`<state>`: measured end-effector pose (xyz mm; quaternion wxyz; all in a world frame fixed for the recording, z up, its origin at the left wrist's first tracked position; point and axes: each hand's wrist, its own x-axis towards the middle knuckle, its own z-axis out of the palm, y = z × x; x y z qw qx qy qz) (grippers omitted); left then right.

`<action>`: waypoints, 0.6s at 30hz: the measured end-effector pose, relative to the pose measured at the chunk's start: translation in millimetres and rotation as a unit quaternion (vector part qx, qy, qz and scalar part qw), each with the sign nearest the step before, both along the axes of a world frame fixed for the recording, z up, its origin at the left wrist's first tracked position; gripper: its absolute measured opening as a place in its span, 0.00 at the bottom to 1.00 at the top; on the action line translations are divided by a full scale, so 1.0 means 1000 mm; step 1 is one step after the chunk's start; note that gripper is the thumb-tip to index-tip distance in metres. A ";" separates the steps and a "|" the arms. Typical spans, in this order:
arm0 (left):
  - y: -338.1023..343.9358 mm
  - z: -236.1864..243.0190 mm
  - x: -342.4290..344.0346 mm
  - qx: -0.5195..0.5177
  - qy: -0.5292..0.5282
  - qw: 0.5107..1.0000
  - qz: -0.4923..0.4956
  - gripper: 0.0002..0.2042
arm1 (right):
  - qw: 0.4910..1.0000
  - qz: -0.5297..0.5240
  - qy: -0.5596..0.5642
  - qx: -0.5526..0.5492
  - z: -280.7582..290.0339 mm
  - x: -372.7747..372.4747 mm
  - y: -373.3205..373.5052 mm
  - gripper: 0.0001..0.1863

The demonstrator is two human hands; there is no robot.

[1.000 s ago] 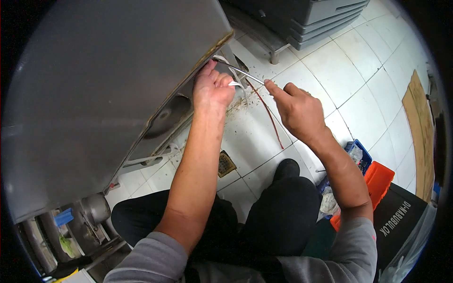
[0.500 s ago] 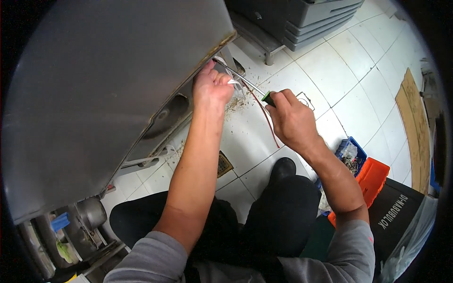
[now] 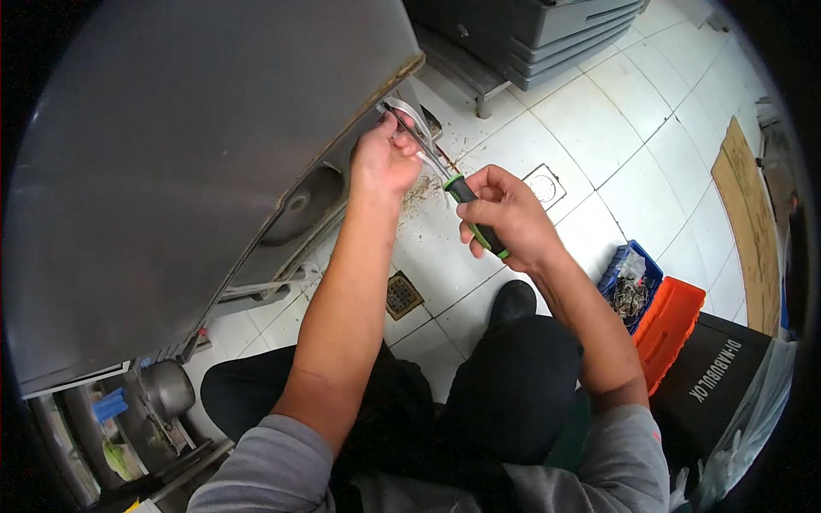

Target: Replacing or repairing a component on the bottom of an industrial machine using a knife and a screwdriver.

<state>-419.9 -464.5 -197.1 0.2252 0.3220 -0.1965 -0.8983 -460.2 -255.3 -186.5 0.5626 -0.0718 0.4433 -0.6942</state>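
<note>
My right hand (image 3: 513, 214) grips the black and green handle of a screwdriver (image 3: 479, 214). Its long metal shaft slants up and left, with the tip at the lower edge of a big grey metal cabinet (image 3: 197, 154). Close under that edge, my left hand (image 3: 386, 158) is closed beside the shaft, its fingers curled on a white cable (image 3: 415, 111) that loops around the tip. A white end pokes out by the fingers. What the tip touches is too small to make out.
Debris lies on the white tiles (image 3: 599, 128) near a floor drain (image 3: 402, 296). To the right are a blue bin of small metal parts (image 3: 631, 295), an orange tray (image 3: 671, 329) and a black case (image 3: 705, 368). Grey stacked crates (image 3: 573, 43) stand ahead; metal pans (image 3: 167, 386) lie lower left.
My right hand has shifted left and loosened around the handle, so more of it shows. The shaft now stands steeper. My left fingers have opened slightly, and the white cable shows more.
</note>
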 end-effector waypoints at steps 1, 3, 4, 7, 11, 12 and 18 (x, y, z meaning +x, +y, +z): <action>-0.006 -0.003 -0.004 -0.002 -0.003 1.000 0.003 0.10 | 0.922 -0.048 0.382 0.046 -0.010 0.005 0.003 0.14; -0.005 -0.009 -0.007 0.013 -0.002 1.000 0.024 0.12 | 0.667 -0.070 0.724 0.163 -0.004 0.021 0.009 0.21; -0.005 -0.010 -0.008 0.015 -0.002 1.000 0.024 0.12 | 0.667 -0.069 0.724 0.164 -0.009 0.020 0.007 0.21; -0.001 -0.005 -0.006 0.015 0.021 1.000 0.013 0.12 | 0.655 -0.134 0.735 0.111 -0.016 0.013 0.001 0.11; -0.006 -0.003 -0.002 -0.017 0.002 1.000 0.001 0.11 | 0.997 -0.025 -0.052 0.051 0.017 0.004 0.001 0.06; -0.008 -0.003 -0.006 0.000 0.006 1.000 0.011 0.11 | 0.996 -0.030 -0.069 0.046 0.020 0.004 0.000 0.07; -0.005 -0.004 -0.016 0.002 -0.031 0.998 0.054 0.10 | 0.625 -0.076 0.765 0.135 -0.005 0.017 0.009 0.24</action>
